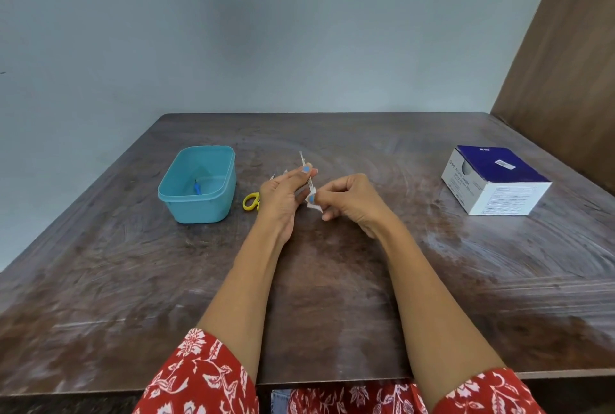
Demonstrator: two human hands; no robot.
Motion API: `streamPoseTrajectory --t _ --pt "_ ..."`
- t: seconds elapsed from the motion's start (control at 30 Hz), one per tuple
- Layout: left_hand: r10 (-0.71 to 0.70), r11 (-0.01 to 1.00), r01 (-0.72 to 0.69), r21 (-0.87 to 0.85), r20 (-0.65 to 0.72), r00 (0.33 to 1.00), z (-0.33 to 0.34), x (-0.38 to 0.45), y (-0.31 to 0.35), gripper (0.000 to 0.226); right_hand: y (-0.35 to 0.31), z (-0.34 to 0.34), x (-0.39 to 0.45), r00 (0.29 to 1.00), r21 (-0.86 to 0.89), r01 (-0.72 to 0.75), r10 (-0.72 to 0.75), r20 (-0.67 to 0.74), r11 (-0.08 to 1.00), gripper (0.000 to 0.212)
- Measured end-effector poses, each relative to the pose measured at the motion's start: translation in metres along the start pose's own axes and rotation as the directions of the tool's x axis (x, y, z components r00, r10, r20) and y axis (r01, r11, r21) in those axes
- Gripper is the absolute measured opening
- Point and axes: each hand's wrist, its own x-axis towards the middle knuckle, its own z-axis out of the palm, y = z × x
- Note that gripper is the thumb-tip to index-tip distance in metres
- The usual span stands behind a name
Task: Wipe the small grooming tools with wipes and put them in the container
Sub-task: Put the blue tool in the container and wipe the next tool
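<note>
My left hand (283, 194) holds a thin metal grooming tool (307, 174) upright over the middle of the table, its tip pointing away from me. My right hand (349, 197) pinches a small white wipe (313, 205) against the tool's lower end. A teal plastic container (199, 184) stands to the left, open, with a small blue-handled tool (197, 188) lying inside. Yellow-handled scissors (251, 201) lie on the table between the container and my left hand, partly hidden by it. Other small pale items behind my left hand are mostly hidden.
A blue and white box of wipes (496, 180) sits at the right of the dark wooden table (332, 297). A wall runs behind the table and a brown panel stands at the far right.
</note>
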Motion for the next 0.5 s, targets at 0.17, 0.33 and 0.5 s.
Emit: streamPoseTrajectory --t 0.17,0.33,0.5 --pt "-0.008 1.0 0.008 0.002 0.034 0.999 0.0016 -0.0005 -0.0007 0.008 0.0014 0.0019 0.0013 0.988 -0.006 0.079 -0.079 -0.133 0.997 0.016" --pt "-0.024 0.995 0.021 0.095 0.023 0.999 0.0025 -0.0019 -0.0008 0.008 0.0035 0.0 0.0015 0.984 -0.004 0.104 -0.104 -0.142 0.995 0.023" --pt "-0.02 0.997 0.018 0.069 0.028 0.999 0.0001 0.0001 -0.0014 0.009 0.0042 -0.0044 0.0015 1.0 -0.007 0.003 -0.003 -0.025 1.0 0.019"
